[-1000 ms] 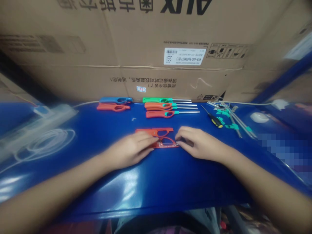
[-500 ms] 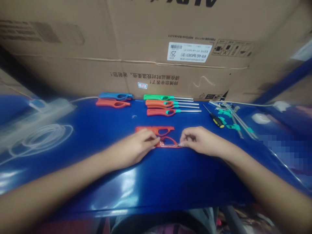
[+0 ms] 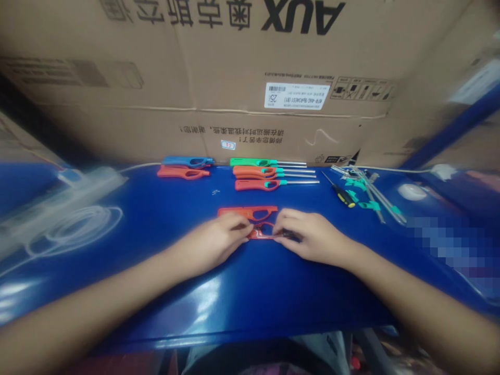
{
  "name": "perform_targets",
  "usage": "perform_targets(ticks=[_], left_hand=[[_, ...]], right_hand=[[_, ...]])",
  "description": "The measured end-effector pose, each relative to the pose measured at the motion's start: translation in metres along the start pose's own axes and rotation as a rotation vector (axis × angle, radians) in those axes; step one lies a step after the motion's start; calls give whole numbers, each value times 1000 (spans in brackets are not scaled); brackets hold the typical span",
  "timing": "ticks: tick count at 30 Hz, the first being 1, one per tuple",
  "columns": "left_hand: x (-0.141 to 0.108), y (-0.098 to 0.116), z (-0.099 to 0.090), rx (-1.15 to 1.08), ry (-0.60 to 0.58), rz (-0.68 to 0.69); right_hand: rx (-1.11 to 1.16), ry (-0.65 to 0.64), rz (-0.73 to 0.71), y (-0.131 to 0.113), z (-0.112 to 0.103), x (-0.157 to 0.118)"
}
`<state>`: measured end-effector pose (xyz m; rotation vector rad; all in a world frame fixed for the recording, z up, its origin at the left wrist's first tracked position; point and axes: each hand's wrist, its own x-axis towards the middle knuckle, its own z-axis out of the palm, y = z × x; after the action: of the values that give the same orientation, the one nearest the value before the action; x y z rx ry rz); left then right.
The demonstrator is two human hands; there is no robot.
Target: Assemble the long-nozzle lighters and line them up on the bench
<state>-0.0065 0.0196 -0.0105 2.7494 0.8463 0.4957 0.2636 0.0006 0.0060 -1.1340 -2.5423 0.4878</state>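
L hand (image 3: 211,242) & R hand (image 3: 312,237), fingers pinched in, at opp. ends of red plastic handle shell (image 3: 254,236) on glossy blue table (image 3: 273,291); exact hold unclear. Prob. fine handwork; calls for steady fingertips.
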Motion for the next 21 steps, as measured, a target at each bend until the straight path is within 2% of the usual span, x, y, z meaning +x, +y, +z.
perform_targets(ticks=[6, 10, 16, 21], left_hand=[[-2, 2, -4, 67, 2, 69], [-4, -1, 0, -26, 32, 66], [-3, 2, -1, -136, 7, 42], [-4, 2, -1, -148, -3, 56]], right_hand=[[-43, -22, -10, -4, -1, 0], [-29, 13, 45, -4, 0, 1], [-61, -51, 17, -2, -1, 0], [-54, 1, 23, -2, -1, -2]])
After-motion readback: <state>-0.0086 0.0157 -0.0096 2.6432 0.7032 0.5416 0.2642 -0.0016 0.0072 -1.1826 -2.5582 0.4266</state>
